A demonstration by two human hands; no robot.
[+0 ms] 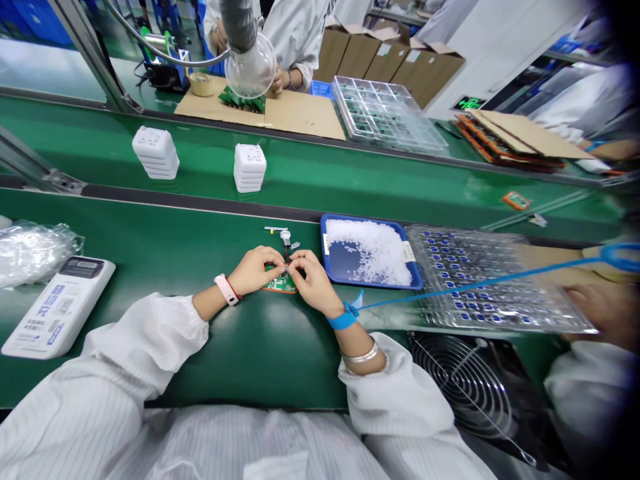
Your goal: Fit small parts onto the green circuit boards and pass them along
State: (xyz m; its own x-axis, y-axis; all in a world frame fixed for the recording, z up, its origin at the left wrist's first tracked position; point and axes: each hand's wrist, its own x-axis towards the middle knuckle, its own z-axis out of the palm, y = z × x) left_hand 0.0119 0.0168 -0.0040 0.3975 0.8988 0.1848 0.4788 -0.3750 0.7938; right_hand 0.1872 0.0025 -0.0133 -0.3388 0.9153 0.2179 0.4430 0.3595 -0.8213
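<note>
Over the bench, my left hand (256, 270) and my right hand (314, 283) meet fingertip to fingertip in a pinch. What they pinch is too small and covered to make out. Just beneath them lies a green circuit board (281, 287) with an orange edge, partly hidden by the fingers. Beyond the fingertips is a small white-and-grey part (285, 237), with short dark wires leading toward my hands. A thin light strip with a yellow spot lies to its left. A blue strap with a cord is around my right wrist.
Right of my hands is a blue tray (371, 287) of small white pieces, then clear plastic trays (470, 280) with dark blue parts. A white power bank (60, 307) lies left near plastic bags (37, 253). Beyond stand stacked white cases (156, 153). Co-workers' hands show across and right.
</note>
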